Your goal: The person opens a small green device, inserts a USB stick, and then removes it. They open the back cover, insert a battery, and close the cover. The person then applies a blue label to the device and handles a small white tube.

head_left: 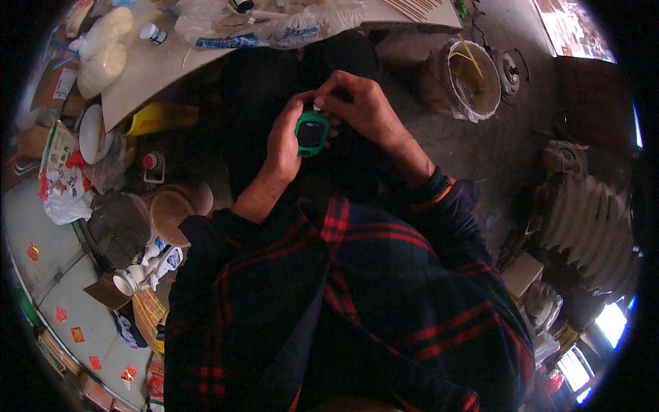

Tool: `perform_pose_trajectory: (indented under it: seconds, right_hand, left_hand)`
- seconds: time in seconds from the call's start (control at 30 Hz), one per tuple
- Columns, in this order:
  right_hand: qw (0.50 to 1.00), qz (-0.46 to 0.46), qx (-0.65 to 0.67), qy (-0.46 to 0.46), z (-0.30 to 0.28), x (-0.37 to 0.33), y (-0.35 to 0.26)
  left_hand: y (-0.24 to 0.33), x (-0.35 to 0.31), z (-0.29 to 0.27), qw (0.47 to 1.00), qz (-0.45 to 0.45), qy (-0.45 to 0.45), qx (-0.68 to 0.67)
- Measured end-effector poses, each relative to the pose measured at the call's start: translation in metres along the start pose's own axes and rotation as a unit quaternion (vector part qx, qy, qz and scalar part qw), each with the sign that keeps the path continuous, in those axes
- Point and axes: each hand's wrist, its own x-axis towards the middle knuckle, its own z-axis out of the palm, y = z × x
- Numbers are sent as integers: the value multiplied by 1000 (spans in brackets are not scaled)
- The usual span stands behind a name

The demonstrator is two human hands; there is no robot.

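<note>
My left hand [283, 142] is wrapped round a small green case [312, 134] with a dark, rounded-square face, held above my lap. At the upper edge of the case, a small whitish piece [316, 108] shows by the fingertips of my right hand [362, 110]. The thumb and forefinger of that hand are closed in a pinch there; whether the piece is part of the case I cannot tell. Dark trousers [261, 82] lie beneath both hands.
Ahead stands a pale table [147, 72] with clear plastic wrapping [274, 27] and a small white bottle [153, 33]. A plastic-lined bucket [473, 81] is on the floor at the right, beside a metal kettle [508, 72]. Bags and containers crowd the left, near a yellow cylinder [165, 119].
</note>
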Motion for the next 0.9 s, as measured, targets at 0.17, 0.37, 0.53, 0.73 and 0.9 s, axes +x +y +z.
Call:
perform_pose_trajectory:
  seconds: [0.17, 0.37, 0.53, 0.73, 0.9]
  right_hand:
    - [1000, 0, -27, -7, -1, 0, 3]
    - [998, -25, -38, 31, 2, 0, 3]
    - [997, -35, -43, 54, 1, 2, 2]
    - [998, -7, -21, 57, 2, 5, 3]
    - [998, -3, -33, 44, 0, 5, 4]
  left_hand:
    - [-1, -1, 1, 1000, 3, 18, 14]
    - [1, 1, -1, 1000, -22, 13, 5]
    - [1, 2, -3, 999, -17, -23, -22]
    - [4, 2, -1, 998, -40, -22, -43]
    - [5, 2, -2, 997, -42, -37, -55]
